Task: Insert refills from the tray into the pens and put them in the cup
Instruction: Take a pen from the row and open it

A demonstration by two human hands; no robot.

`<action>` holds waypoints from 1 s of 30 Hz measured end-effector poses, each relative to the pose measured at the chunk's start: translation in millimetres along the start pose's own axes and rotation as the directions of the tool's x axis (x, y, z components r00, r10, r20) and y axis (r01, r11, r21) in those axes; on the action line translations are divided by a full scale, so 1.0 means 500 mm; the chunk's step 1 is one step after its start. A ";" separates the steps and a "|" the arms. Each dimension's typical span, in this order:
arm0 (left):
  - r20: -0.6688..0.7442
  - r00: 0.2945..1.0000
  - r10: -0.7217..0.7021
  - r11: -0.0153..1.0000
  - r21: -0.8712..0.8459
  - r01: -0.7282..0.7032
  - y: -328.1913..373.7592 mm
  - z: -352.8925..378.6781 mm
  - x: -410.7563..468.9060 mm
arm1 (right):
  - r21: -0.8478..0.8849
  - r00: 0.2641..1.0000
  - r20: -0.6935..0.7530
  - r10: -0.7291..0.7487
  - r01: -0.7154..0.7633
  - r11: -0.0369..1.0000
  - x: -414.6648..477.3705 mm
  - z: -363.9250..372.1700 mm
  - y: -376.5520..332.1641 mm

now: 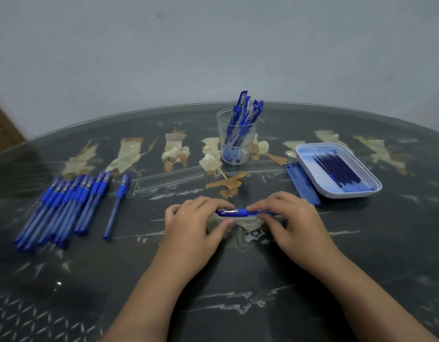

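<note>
- Wall (213, 45): plain grey-blue, rising behind the far edge of the worktop, well beyond both grips.
- Worktop (65, 292): dark and glossy with pale inlaid figures; both forearms reach over it from the near edge.
- Pile of pens (63, 206): many blue capped pens lying side by side, well to the left of the left grip.
- Tray (346, 193): white, rectangular, just beyond and to the right of the right grip.
- Left grip (196, 228): fingers curled round the capped end of the held pen.
- Right grip (292, 225): fingers curled round that pen's clear barrel end.
- Cup (223, 144): clear plastic, upright, beyond the grips and between them, with several blue pens in the cup (243, 112) standing cap-up.
- Dark refills (337, 169): a row lying inside the tray.
- Paler refills (302, 182): a bundle on the worktop touching the tray's left side, just beyond the right grip.
- Single pen (117, 206): lying alone between the pile and the left grip.
- Held pen (238, 212): level, just above the worktop, spanning both grips, its clip and blue collar showing between them.
</note>
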State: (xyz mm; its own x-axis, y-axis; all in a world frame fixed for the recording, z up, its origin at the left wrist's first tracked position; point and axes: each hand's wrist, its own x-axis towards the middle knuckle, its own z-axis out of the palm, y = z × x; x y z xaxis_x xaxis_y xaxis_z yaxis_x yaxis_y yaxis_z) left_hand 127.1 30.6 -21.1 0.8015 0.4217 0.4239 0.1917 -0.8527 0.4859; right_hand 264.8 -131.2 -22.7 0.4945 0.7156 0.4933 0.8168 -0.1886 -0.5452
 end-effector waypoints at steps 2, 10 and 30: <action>-0.028 1.000 0.001 0.999 -0.043 -0.003 -0.003 0.004 0.001 | 0.000 1.000 -0.015 -0.015 0.015 1.000 -0.006 0.004 0.000; -0.041 0.998 0.052 0.994 -0.090 -0.055 -0.009 0.011 0.005 | -0.082 0.995 -0.055 -0.084 0.080 0.993 -0.007 0.012 -0.006; -0.046 0.999 -0.021 0.999 0.025 0.022 0.013 0.006 0.003 | -0.102 0.973 -0.170 -0.153 0.138 0.985 -0.009 0.017 -0.015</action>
State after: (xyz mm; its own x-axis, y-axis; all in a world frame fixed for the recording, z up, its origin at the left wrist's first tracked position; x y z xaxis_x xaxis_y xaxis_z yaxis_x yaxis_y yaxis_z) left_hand 131.3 25.0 -19.8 0.7704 0.4534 0.4483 0.2234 -0.8505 0.4762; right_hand 254.1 -127.6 -26.6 0.4066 0.6108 0.6794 0.9030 -0.1559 -0.4003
